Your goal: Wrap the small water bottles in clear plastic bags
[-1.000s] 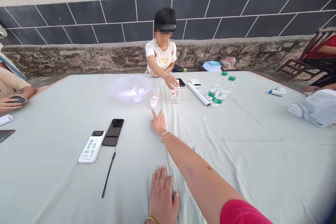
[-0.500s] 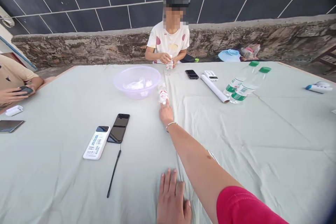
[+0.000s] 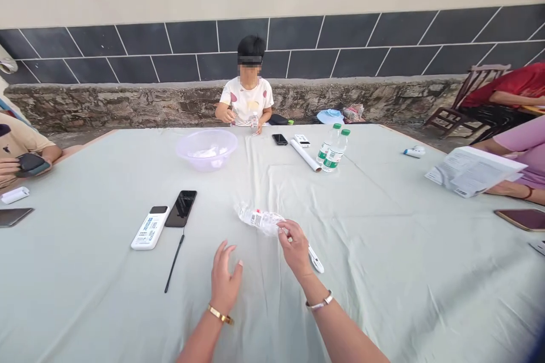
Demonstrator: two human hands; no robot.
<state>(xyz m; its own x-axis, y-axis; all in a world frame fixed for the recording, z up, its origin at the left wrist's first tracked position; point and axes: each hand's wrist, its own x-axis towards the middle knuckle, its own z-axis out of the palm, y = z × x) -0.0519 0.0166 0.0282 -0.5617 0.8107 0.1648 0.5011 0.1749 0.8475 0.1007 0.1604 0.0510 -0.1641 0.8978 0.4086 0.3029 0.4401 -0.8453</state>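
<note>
A clear plastic bottle [image 3: 258,218] with a red and white label lies sideways above the tablecloth in front of me. My right hand [image 3: 294,245] pinches its right end between thumb and fingers. To the lower left of the bottle, my left hand [image 3: 225,273] is raised with its fingers apart and nothing in them. A slim white object [image 3: 315,259] sits beside my right hand, partly hidden behind it; its kind is unclear.
A translucent purple basin [image 3: 183,150] holds white crumpled material. Left of my hands lie a black phone [image 3: 181,208] and a white power bank [image 3: 150,228]. Two green-capped bottles [image 3: 333,153] stand by a white roll [image 3: 305,155]. People sit across and at both sides; one holds papers [image 3: 472,170].
My right hand has drawn back towards me with the bottle, which has turned sideways. My left hand has lifted off the tablecloth. The view has tilted up, showing people at the right.
</note>
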